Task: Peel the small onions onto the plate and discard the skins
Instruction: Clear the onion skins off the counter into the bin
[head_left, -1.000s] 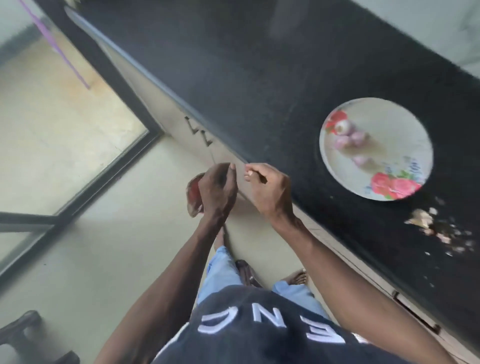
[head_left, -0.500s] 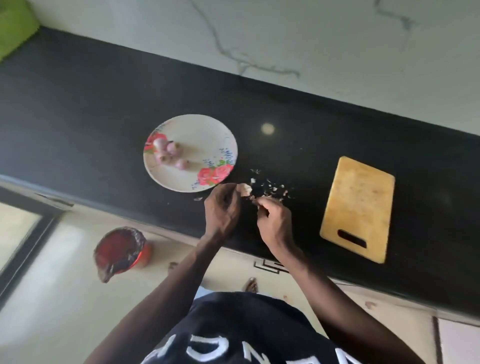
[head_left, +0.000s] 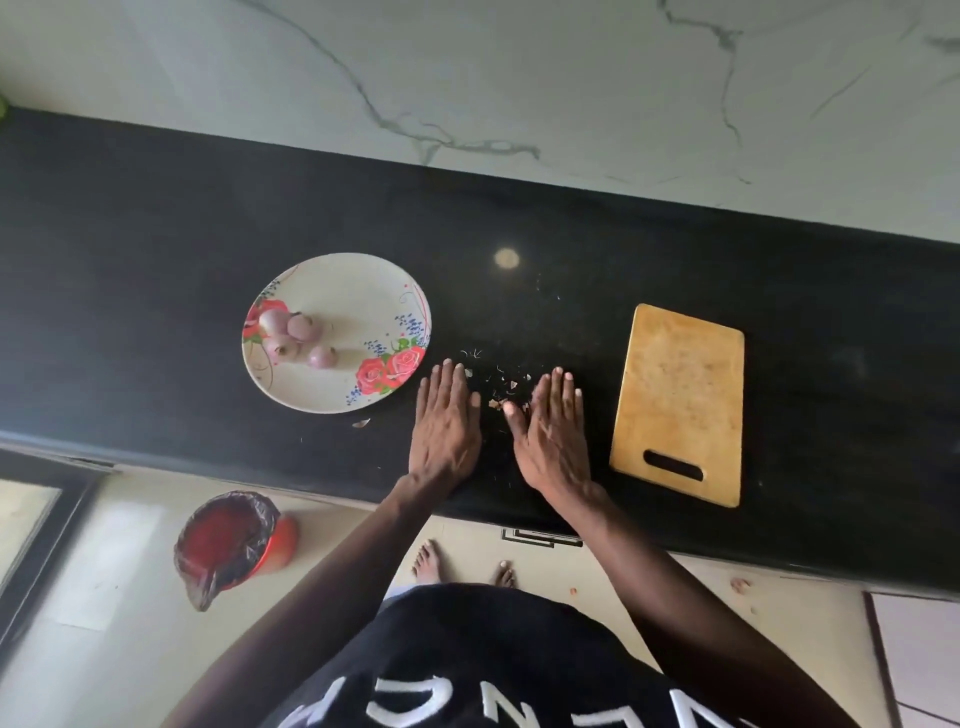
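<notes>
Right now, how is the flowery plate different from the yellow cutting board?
The plate is round with painted roses; the cutting board is a plain rectangle with a handle slot. The plate holds peeled onions; the cutting board has nothing on it. Both lie flat on the black counter.

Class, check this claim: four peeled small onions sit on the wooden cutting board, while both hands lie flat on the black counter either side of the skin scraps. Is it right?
Not quite. The head view shows the four peeled small pinkish onions on the round floral plate; the rectangular wooden cutting board is bare. The left hand and right hand do lie flat on the black counter, flanking the papery skin scraps.
</notes>
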